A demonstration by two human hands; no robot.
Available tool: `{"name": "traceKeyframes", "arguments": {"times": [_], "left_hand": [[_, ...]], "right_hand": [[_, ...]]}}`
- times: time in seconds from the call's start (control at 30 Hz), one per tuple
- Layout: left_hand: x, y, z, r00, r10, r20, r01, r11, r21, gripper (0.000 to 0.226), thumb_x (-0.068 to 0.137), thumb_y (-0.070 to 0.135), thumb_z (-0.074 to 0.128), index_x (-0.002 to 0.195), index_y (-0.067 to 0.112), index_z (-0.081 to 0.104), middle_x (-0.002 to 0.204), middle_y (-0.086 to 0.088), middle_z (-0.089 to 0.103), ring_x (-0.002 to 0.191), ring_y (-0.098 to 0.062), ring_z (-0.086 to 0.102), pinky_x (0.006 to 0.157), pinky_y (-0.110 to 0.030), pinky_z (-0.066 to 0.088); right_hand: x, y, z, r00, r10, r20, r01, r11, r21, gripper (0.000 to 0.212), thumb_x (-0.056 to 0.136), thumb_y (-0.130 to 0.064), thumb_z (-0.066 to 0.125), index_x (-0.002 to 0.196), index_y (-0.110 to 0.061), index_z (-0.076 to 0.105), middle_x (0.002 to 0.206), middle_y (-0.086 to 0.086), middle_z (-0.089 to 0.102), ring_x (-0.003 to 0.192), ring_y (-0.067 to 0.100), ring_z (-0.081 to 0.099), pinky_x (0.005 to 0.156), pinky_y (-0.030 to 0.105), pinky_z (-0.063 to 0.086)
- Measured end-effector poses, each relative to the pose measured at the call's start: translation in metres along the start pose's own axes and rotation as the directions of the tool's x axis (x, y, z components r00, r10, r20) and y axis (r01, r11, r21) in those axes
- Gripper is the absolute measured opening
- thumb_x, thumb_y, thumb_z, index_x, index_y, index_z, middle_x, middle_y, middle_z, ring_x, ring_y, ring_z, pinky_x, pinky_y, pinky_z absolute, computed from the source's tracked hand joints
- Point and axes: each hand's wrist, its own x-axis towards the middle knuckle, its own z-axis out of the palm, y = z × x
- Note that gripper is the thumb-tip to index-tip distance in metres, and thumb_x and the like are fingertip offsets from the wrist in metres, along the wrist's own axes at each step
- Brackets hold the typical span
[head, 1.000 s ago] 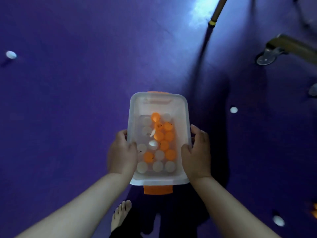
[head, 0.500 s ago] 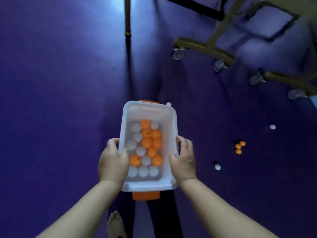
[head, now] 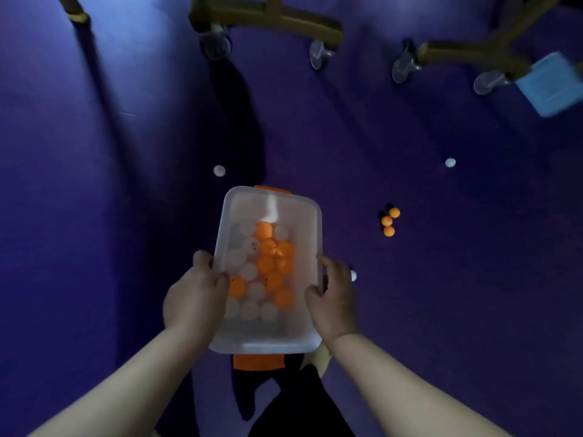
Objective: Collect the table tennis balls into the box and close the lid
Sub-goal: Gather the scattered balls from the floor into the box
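Purple floor (head: 94, 216); L hand (head: 194, 299), R hand (head: 334, 302) grip clear box (head: 271, 343) w/ balls (head: 265, 264).

1. Floor (head: 94, 216): dark purple, smooth, fills the whole frame.
2. Upper centre: white ball (head: 219, 170), resting alone on the floor.
3. Upper right: second white ball (head: 450, 162), well apart from the first.
4. Right of centre: three orange balls (head: 389, 221) in a tight cluster (touching or nearly so).
5. Lower left of the cluster: third white ball (head: 354, 275), only partly visible.
6. Top edge: olive wheeled frame (head: 268, 18) on casters (head: 217, 47); second wheeled frame (head: 467, 55) to its right.
7. Upper left corner: pole foot (head: 77, 17).
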Motion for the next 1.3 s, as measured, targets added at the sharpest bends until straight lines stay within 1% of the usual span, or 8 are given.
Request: {"name": "traceKeyframes", "arguments": {"times": [0.23, 0.43, 0.53, 0.63, 0.9, 1.03, 1.17, 1.3], "left_hand": [[0.052, 0.042, 0.108, 0.991, -0.129, 0.045, 0.130, 0.991, -0.029, 0.011, 0.095, 0.020, 0.047, 0.098, 0.017, 0.037, 0.072, 0.002, 0.050, 0.059, -0.018, 0.051, 0.051, -0.030, 0.035], [0.091, 0.035, 0.181, 0.983, -0.186, 0.015, 0.186, 0.979, -0.088, 0.011, 0.092, 0.019, 0.048, 0.097, 0.019, 0.038, 0.072, 0.007, 0.048, 0.060, -0.015, 0.047, 0.051, -0.029, 0.030], [0.116, 0.029, 0.217, 0.982, -0.188, 0.021, 0.189, 0.975, -0.119, 0.011, 0.091, 0.019, 0.049, 0.098, 0.019, 0.041, 0.074, 0.006, 0.051, 0.062, -0.015, 0.051, 0.051, -0.029, 0.032], [0.140, 0.024, 0.247, 0.990, -0.138, 0.022, 0.140, 0.981, -0.137, 0.012, 0.092, 0.020, 0.051, 0.098, 0.019, 0.040, 0.075, 0.010, 0.049, 0.065, -0.015, 0.051, 0.053, -0.028, 0.033], [0.185, 0.020, 0.293, 0.998, -0.055, 0.040, 0.060, 0.985, -0.160, 0.017, 0.091, 0.023, 0.055, 0.098, 0.023, 0.039, 0.078, 0.014, 0.050, 0.068, -0.005, 0.052, 0.063, -0.032, 0.046], [0.192, 0.027, 0.288, 0.998, -0.046, 0.043, 0.051, 0.989, -0.137, 0.018, 0.091, 0.024, 0.056, 0.099, 0.023, 0.040, 0.077, 0.013, 0.050, 0.068, -0.007, 0.053, 0.060, -0.030, 0.045], [0.190, 0.041, 0.277, 0.995, -0.079, 0.053, 0.085, 0.989, -0.123, 0.020, 0.090, 0.023, 0.057, 0.099, 0.024, 0.039, 0.077, 0.014, 0.049, 0.069, -0.008, 0.054, 0.064, -0.033, 0.049], [0.179, 0.069, 0.270, 0.989, -0.125, 0.084, 0.138, 0.977, -0.165, 0.022, 0.089, 0.022, 0.058, 0.099, 0.025, 0.038, 0.078, 0.014, 0.048, 0.071, -0.011, 0.055, 0.059, -0.029, 0.045]], "right_hand": [[0.071, 0.112, -0.021, 0.998, -0.048, -0.049, 0.047, 0.999, -0.016, 0.047, 0.078, -0.037, 0.048, 0.114, -0.009, 0.057, 0.098, -0.008, 0.050, 0.075, 0.000, 0.048, 0.067, 0.016, 0.037], [0.124, 0.220, -0.009, 0.975, 0.223, -0.010, -0.218, 0.940, -0.261, 0.026, 0.085, -0.037, 0.042, 0.063, -0.022, 0.043, 0.074, -0.004, 0.045, 0.070, 0.025, 0.051, 0.054, 0.031, 0.027], [0.153, 0.271, 0.012, 0.937, 0.346, 0.055, -0.314, 0.898, -0.309, 0.016, 0.090, -0.024, 0.052, 0.103, -0.022, 0.061, 0.106, 0.001, 0.053, 0.096, 0.025, 0.055, 0.066, 0.026, 0.034], [0.184, 0.307, 0.032, 0.905, 0.410, 0.113, -0.334, 0.850, -0.407, 0.049, 0.092, -0.021, 0.054, 0.139, -0.018, 0.039, 0.135, 0.012, 0.042, 0.119, 0.031, 0.046, 0.087, 0.032, 0.041], [0.213, 0.352, 0.093, 0.856, 0.499, 0.135, -0.330, 0.729, -0.599, 0.057, 0.092, -0.025, 0.053, 0.143, -0.024, 0.026, 0.147, 0.010, 0.021, 0.127, 0.032, 0.033, 0.094, 0.041, 0.039], [0.213, 0.345, 0.088, 0.889, 0.456, 0.041, -0.410, 0.832, -0.374, 0.030, 0.087, -0.013, 0.055, 0.116, -0.012, 0.048, 0.120, 0.012, 0.044, 0.099, 0.029, 0.046, 0.071, 0.030, 0.032], [0.218, 0.282, 0.055, 0.947, 0.233, -0.222, -0.240, 0.971, -0.005, 0.036, 0.085, -0.027, 0.062, 0.115, -0.010, 0.055, 0.111, 0.006, 0.054, 0.090, 0.017, 0.051, 0.066, 0.022, 0.036], [0.215, 0.221, 0.023, 0.993, 0.052, -0.103, -0.033, 0.983, 0.181, 0.045, 0.078, -0.051, 0.048, 0.116, -0.028, 0.055, 0.102, -0.015, 0.058, 0.084, -0.011, 0.053, 0.067, 0.003, 0.041]]}}
